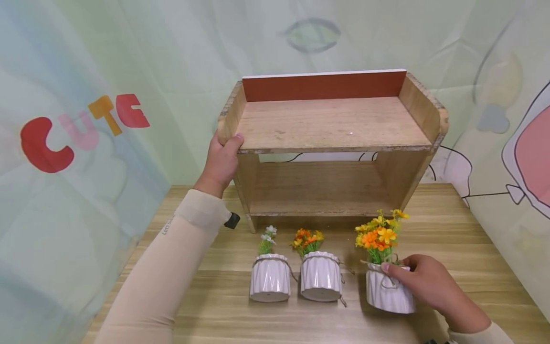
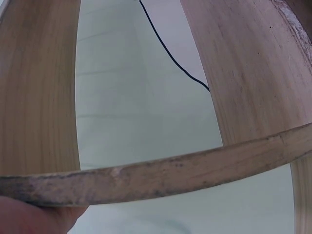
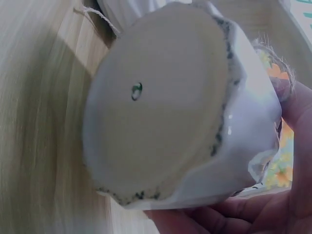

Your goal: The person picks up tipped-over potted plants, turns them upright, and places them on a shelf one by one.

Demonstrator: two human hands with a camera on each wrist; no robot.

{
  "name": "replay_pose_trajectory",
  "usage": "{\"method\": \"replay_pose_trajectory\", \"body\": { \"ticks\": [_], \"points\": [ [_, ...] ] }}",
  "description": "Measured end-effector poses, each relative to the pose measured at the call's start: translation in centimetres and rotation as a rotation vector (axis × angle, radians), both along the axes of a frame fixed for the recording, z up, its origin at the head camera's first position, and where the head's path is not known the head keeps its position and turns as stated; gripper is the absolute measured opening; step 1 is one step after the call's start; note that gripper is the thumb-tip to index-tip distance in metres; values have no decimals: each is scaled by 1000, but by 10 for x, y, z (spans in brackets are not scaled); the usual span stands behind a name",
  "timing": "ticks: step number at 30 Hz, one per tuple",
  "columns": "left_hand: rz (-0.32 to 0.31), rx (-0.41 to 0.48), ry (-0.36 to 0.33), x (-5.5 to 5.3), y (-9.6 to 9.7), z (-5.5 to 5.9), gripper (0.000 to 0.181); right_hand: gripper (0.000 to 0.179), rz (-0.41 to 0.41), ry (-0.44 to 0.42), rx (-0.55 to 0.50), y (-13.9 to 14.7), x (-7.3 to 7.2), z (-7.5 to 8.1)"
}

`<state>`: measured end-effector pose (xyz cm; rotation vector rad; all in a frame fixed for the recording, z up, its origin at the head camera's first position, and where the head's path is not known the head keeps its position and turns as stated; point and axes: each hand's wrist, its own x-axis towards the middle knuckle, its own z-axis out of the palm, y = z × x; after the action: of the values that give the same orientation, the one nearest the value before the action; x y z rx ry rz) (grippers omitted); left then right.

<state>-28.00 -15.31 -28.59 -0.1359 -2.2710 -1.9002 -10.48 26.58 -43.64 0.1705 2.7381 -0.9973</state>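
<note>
White flowerpot (image 1: 386,297) and wooden shelf (image 1: 335,124) in separate hands (image 1: 220,165) (image 1: 429,282)

We stretch our beige-sleeved left arm (image 1: 172,267) forward, bare left grip (image 1: 221,162) clasped; lower, our bare right grip (image 1: 429,282) pinches, fingers (image 3: 239,209) curled.

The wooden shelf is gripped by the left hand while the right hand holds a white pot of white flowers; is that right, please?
Not quite: the head view shows yellow and orange flowers, not white, in the white pot the right hand holds; the left hand does grip the wooden shelf.
</note>
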Motion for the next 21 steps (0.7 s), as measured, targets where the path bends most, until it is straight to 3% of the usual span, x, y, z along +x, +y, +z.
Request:
{"method": "replay_pose_trajectory", "body": {
  "ticks": [15, 21],
  "points": [
    [2, -16, 19, -1, -1, -1, 68, 68, -81, 127, -43, -3, 2, 1],
    [3, -8, 12, -1, 0, -1, 69, 80, -92, 141, -45, -2, 0, 0]
  ]
}}
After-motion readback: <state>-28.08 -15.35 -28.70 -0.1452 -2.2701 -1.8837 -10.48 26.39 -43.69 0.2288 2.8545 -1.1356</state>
